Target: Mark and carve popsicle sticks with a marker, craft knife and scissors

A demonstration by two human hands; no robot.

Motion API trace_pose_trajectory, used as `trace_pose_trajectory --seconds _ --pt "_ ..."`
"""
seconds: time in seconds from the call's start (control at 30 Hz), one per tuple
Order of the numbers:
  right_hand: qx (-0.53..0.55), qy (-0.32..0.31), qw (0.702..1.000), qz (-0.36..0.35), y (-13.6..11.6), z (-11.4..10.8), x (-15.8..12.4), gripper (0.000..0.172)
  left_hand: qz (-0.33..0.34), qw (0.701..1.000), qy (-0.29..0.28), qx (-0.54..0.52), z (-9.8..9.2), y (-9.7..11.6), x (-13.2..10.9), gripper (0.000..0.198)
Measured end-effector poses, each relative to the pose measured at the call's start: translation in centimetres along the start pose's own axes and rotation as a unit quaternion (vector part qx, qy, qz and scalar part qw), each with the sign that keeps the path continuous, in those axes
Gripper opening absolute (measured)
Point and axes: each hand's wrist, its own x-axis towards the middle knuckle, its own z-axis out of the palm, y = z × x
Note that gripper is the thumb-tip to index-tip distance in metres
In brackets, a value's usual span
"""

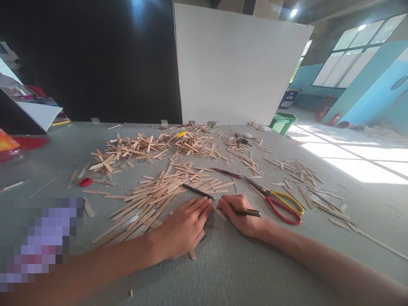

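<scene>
My right hand (239,212) is closed round a dark pen-shaped tool (247,211), whose rear end sticks out over the wrist; its tip is hidden by the fingers. Close beside it, my left hand (188,222) lies low on the table, fingers together, pressing on a wooden craft stick (192,254) whose rounded end shows below the palm. A slim black rod (196,191) touches or nearly touches the left fingertips. Between the hands lies a small wooden piece (220,213). Loose craft sticks (149,199) fan out beyond my left hand.
Scissors with red and yellow handles (283,206) lie right of my right hand, near a dark red pen-like tool (227,172). Piled sticks (137,148), a red ring (85,182) and keys (241,139) lie farther back. Black (121,63) and white panels (232,68) stand behind.
</scene>
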Motion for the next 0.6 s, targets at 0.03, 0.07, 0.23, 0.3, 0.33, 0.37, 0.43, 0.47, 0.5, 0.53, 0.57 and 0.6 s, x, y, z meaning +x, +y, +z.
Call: trace_pose_trajectory --seconds 0.03,0.07,0.23,0.3,0.33,0.37,0.43,0.47,0.5,0.53,0.57,0.6 --pt "-0.001 -0.002 1.000 -0.002 -0.02 -0.02 -0.04 0.044 -0.003 1.000 0.000 -0.001 -0.05 0.03 0.01 0.060" --pt "0.000 -0.004 1.000 -0.003 -0.03 -0.04 -0.08 0.044 -0.005 1.000 -0.001 0.000 -0.12 0.06 0.03 0.059" --pt "0.002 -0.019 1.000 -0.006 -0.06 -0.19 -0.29 0.044 -0.003 1.000 -0.018 0.019 -0.35 0.19 0.14 0.053" --pt "0.003 -0.023 1.000 -0.010 -0.12 -0.24 -0.34 0.043 -0.005 1.000 -0.018 0.022 -0.31 0.21 0.15 0.052" --pt "0.004 -0.024 1.000 -0.011 -0.18 -0.26 -0.35 0.043 -0.007 1.000 -0.013 0.020 -0.26 0.21 0.14 0.052" --pt "0.006 -0.025 1.000 -0.013 -0.24 -0.29 -0.36 0.043 -0.008 1.000 -0.007 0.016 -0.21 0.21 0.13 0.052" --pt "0.008 -0.026 1.000 -0.015 -0.36 -0.35 -0.35 0.043 -0.013 1.000 0.002 0.009 -0.09 0.22 0.07 0.052" --pt "0.008 -0.025 1.000 -0.016 -0.40 -0.39 -0.35 0.043 -0.015 1.000 0.003 0.008 -0.05 0.22 0.03 0.052" --pt "0.008 -0.024 1.000 -0.017 -0.42 -0.43 -0.35 0.043 -0.016 1.000 0.001 0.009 -0.01 0.24 0.00 0.052" --pt "0.008 -0.025 0.999 -0.017 -0.43 -0.47 -0.35 0.043 -0.017 1.000 -0.003 0.011 0.02 0.25 -0.02 0.053" --pt "0.008 -0.028 0.999 -0.017 -0.43 -0.51 -0.36 0.043 -0.018 1.000 -0.006 0.013 0.05 0.26 -0.05 0.053" --pt "0.008 -0.032 0.999 -0.017 -0.42 -0.56 -0.37 0.043 -0.018 1.000 -0.007 0.015 0.09 0.26 -0.07 0.053"
